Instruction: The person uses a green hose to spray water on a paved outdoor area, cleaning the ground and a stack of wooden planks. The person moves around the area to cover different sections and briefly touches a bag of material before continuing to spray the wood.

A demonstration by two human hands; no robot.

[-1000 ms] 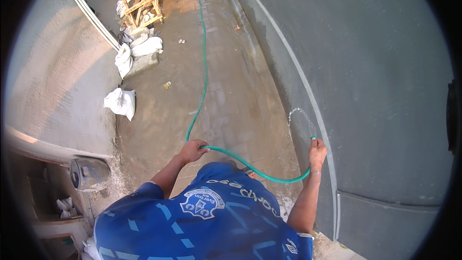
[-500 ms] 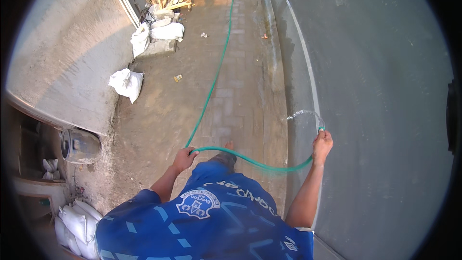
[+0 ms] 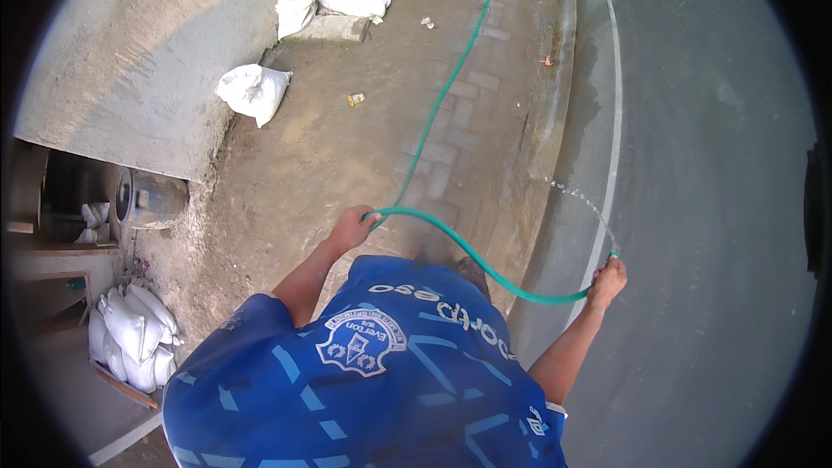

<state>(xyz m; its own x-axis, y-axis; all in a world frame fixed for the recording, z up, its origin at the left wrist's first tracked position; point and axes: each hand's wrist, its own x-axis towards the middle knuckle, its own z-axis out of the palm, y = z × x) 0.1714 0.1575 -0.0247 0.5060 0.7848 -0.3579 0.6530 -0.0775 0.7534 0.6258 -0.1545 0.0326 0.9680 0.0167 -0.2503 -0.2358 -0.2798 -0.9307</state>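
A green garden hose [image 3: 468,251] sags between my two hands. My left hand [image 3: 353,229] is closed around it in front of my body, and from there the hose runs away over the wet pavement to the far edge of the view. Out to the right, above the road, my right hand [image 3: 608,281] grips the hose close to its end. Water [image 3: 582,197] arcs from that end toward the far left, onto the kerb side of the road.
A muddy paved walkway [image 3: 321,147] lies ahead, with a kerb [image 3: 555,104] and a grey road [image 3: 711,165] at right. White sacks [image 3: 254,91] and a drum [image 3: 153,198] stand along the left wall [image 3: 130,78]. More sacks [image 3: 134,334] are piled nearer.
The view has turned left and forward, so the walkway and sacks sit differently. Both hands keep their grip, and water still flows from the hose end.
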